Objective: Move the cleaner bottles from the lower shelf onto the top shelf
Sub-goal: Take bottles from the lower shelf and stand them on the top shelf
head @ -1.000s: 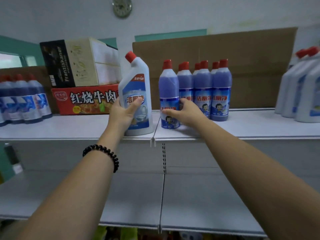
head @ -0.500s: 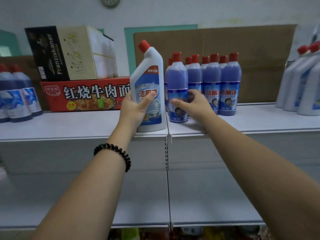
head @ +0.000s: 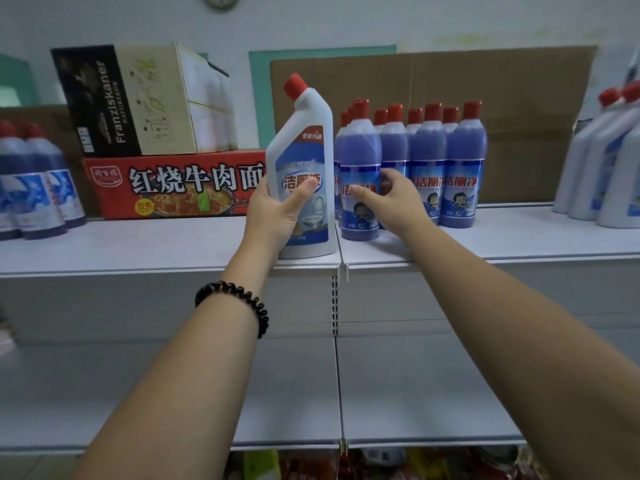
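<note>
White wall behind, two-tier white shelving in front. top shelf (head: 138, 244) runs across mid-frame; lower shelf (head: 415, 386) below it is bare where it shows.

Brown cardboard sheet (head: 519, 98) leans on the wall at 1 o'clock. Franziskaner box (head: 138, 98) sits at 10 o'clock, stacked on a red noodle carton (head: 173, 185). Dark blue bottles (head: 31, 178) at 9 o'clock, white bottles (head: 602, 161) at 3 o'clock, both on the top shelf.

Both forearms reach up and forward from the bottom corners, converging at the centre.

Blue bottle cluster (head: 429, 161), red caps, stands on the top shelf just past centre toward 2 o'clock.

white cleaner bottle (head: 304, 161): red cap, angled neck, base down at the front edge of the top shelf, just left of the shelf joint. left hand (head: 273, 213) grips its lower half from the 8 o'clock side, thumb laid across the label, other fingers wrapped behind and hidden.

front blue bottle (head: 360, 150): upright on the top shelf, touching or just beside the white one at its 3 o'clock. right hand (head: 394, 199) holds it at label height, thumb across the front, fingers curled round the right side.

Black bead bracelet (head: 239, 299) on the left wrist. Clock (head: 221, 0) cut off at 12 o'clock.
</note>
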Demonstrator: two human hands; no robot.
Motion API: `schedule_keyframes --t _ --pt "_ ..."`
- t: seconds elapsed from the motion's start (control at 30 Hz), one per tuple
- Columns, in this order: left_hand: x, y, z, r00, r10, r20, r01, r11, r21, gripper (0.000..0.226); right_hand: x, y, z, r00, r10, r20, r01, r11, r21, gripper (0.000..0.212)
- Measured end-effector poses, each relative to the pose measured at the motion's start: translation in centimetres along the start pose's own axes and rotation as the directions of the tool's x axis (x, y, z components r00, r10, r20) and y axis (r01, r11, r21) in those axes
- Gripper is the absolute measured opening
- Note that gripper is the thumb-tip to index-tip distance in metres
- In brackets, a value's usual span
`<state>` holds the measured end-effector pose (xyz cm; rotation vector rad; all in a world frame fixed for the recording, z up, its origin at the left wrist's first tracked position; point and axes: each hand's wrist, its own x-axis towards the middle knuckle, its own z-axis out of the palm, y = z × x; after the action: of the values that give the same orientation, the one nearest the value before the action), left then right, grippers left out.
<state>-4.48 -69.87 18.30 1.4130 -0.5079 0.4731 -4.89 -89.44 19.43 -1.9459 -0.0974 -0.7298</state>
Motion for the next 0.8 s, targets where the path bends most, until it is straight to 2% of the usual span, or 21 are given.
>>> schedule_keyframes --t 0.23,0.37,0.4,0.47,0.57,0.63,0.8 --pt "-0.1 0.0 0.0 1.000 -0.012 -0.001 0.012 1.000 0.007 0.028 -0.5 0.2 0.4 0.999 0.015 0.035 -0.016 1.000 0.013 0.056" --pt "-0.2 0.3 0.0 0.999 -0.035 0.003 0.035 0.999 0.016 0.030 -1.4 -0.1 -0.7 0.995 0.061 0.080 -0.057 0.997 -0.049 0.052" --pt "-0.3 0.5 0.0 0.999 -0.043 0.006 0.043 0.999 0.021 0.030 -1.7 0.0 -1.2 0.990 0.081 0.120 -0.068 0.992 -0.105 0.047" --pt "-0.6 1.0 0.1 0.998 -0.055 0.007 0.055 0.998 0.026 0.028 -2.5 0.2 -2.6 0.971 0.130 0.201 -0.056 0.941 -0.335 0.038" --pt "-1.3 1.8 0.9 0.997 -0.058 0.045 0.058 0.998 0.007 0.026 -4.2 0.4 -4.5 0.956 0.165 0.242 0.036 0.754 -0.656 0.034" --pt "-2.0 2.4 2.0 0.992 -0.073 0.099 0.077 0.996 -0.036 0.026 -5.5 0.1 -5.7 0.947 0.177 0.269 0.079 0.681 -0.728 0.033" --pt "-3.6 3.8 6.4 0.976 -0.038 0.216 0.048 0.998 -0.039 0.028 -7.6 0.6 -9.5 0.954 0.181 0.239 0.076 0.627 -0.776 0.034"
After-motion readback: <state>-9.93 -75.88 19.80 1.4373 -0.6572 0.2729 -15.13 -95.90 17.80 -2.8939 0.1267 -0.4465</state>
